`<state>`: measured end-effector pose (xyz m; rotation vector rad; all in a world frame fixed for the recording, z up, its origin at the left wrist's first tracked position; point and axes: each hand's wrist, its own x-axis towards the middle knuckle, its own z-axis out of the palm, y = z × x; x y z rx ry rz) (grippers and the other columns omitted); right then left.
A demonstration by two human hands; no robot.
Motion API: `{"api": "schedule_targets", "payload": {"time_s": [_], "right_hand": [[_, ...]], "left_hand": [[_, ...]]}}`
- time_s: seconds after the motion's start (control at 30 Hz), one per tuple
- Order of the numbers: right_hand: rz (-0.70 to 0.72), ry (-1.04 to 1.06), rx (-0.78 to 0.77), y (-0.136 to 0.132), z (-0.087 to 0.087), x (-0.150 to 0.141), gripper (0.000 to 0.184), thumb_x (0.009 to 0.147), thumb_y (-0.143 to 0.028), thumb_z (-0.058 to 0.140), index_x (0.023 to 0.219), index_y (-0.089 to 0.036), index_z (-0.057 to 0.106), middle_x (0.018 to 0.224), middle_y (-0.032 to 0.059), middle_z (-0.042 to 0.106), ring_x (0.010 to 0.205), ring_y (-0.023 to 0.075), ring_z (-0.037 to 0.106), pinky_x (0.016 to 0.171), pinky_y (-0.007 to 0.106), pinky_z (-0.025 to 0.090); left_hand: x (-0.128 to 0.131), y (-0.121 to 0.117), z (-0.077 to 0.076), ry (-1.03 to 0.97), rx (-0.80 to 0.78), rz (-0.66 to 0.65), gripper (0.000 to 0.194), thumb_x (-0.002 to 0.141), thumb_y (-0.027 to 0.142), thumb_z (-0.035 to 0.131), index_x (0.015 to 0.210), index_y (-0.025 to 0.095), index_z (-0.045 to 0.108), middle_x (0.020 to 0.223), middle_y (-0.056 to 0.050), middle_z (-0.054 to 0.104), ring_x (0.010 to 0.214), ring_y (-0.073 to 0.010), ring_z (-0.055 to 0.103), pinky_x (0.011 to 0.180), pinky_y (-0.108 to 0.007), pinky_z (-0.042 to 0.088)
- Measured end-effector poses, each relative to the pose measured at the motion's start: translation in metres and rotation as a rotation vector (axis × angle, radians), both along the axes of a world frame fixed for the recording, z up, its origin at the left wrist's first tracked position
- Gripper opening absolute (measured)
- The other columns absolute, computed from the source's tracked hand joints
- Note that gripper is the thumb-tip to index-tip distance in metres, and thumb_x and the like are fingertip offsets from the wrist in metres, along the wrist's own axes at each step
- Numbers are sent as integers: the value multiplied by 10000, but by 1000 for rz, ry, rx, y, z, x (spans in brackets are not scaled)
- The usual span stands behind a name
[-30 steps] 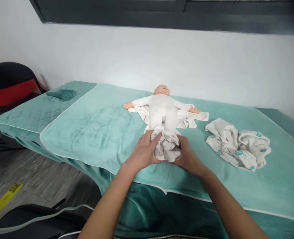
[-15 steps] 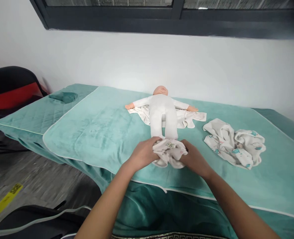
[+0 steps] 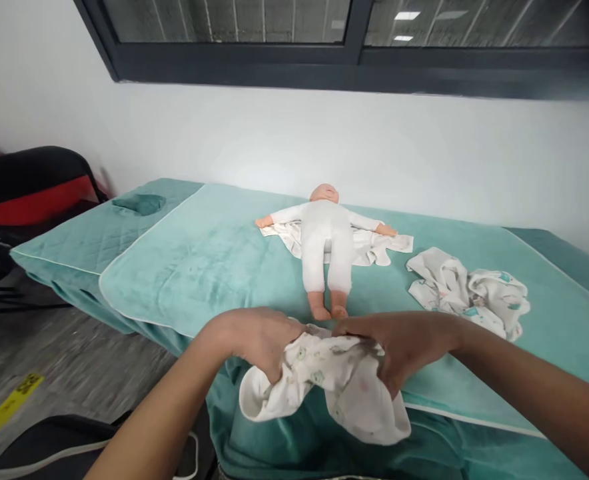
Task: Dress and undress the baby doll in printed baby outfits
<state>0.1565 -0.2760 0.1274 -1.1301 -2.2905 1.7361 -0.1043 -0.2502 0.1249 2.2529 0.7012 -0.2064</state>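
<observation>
Between my two hands hang printed white baby pants (image 3: pixel 319 363), bunched at the top with two legs drooping over the bed's front edge. My left hand (image 3: pixel 262 337) is closed on their left side. On the other side my right hand (image 3: pixel 399 343) grips the fabric, its fingers partly hidden behind it. A baby doll (image 3: pixel 326 230) with a white cloth body lies on its back just beyond, arms spread and bare feet towards me. Under its back and arms is a spread white baby top (image 3: pixel 372 248).
A crumpled printed white cloth (image 3: pixel 442 277) lies to the right on the green-covered bed (image 3: pixel 224 267). The bed has a face hole (image 3: pixel 142 203) at its left end and stands against a white wall below a window. Black and red chairs (image 3: pixel 39 193) are at the left.
My hands have pulled the baby pants off the doll's feet and back towards me, so the feet now show. The pants hang more unfolded. The camera view has tipped up slightly.
</observation>
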Motion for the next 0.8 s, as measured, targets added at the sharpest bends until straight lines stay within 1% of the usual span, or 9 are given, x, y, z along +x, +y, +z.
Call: {"api": "schedule_targets", "payload": {"time_s": [0.07,0.13,0.2,0.3,0.4,0.47,0.57,0.67,0.8], "right_hand": [[21,0,-1,3,11,-8,618,563,-323,891,1150,-250,715,1123,59,707,948,266,687,730,296,561],[30,28,-36,5,13,-15,591,624,-340,871,1180,-264,687,1168,52,680,1012,254,660,785,295,544],[28,130,-84,6,8,-22,443,729,-361,811,1137,-251,681,1105,39,667,978,216,639,798,293,520],[-30,363,-159,8,-6,-35,256,858,-357,702,1062,-207,663,967,21,631,831,144,592,720,261,484],[-153,555,-210,12,-13,-53,210,873,-304,698,1052,-210,641,926,9,623,791,122,589,687,242,479],[-241,643,-189,17,-10,-64,212,872,-299,699,1060,-234,628,880,-1,628,747,126,602,648,245,492],[-333,709,-29,30,7,-80,272,867,-320,691,1121,-259,616,898,8,649,779,163,638,681,299,540],[-382,728,229,48,25,-94,372,846,-313,688,1207,-268,610,1045,16,652,987,214,657,858,378,551],[-458,684,524,88,31,-104,448,894,-369,594,1331,-283,547,1117,0,626,1089,241,643,903,437,531]], "left_hand": [[-7,-2,12,25,-43,-46,435,613,202,746,1039,261,682,918,17,712,764,-202,650,643,-259,479],[-16,-5,20,-41,4,51,394,652,175,692,1038,253,684,959,6,702,826,-207,650,692,-261,483],[-25,-9,24,-142,84,171,387,685,156,629,1053,260,685,1003,0,687,892,-209,642,764,-272,490],[-35,-15,21,-247,203,321,450,725,135,536,1120,304,667,1034,4,647,907,-196,625,778,-280,501],[-42,-19,16,-338,293,437,602,721,107,490,1261,350,595,1092,-11,600,959,-206,603,791,-304,534],[-47,-19,15,-407,342,487,695,712,102,501,1355,365,520,1137,-27,566,1020,-220,585,848,-338,553],[-54,-14,17,-525,462,588,736,724,132,559,1411,378,456,1205,-45,509,1090,-234,558,921,-385,553],[-58,-6,18,-635,660,719,697,771,215,612,1427,364,429,1293,-54,440,1200,-256,503,1013,-440,504],[-48,3,3,-790,850,866,507,868,288,561,1365,310,464,1339,-69,420,1312,-265,425,1126,-485,397]]}}
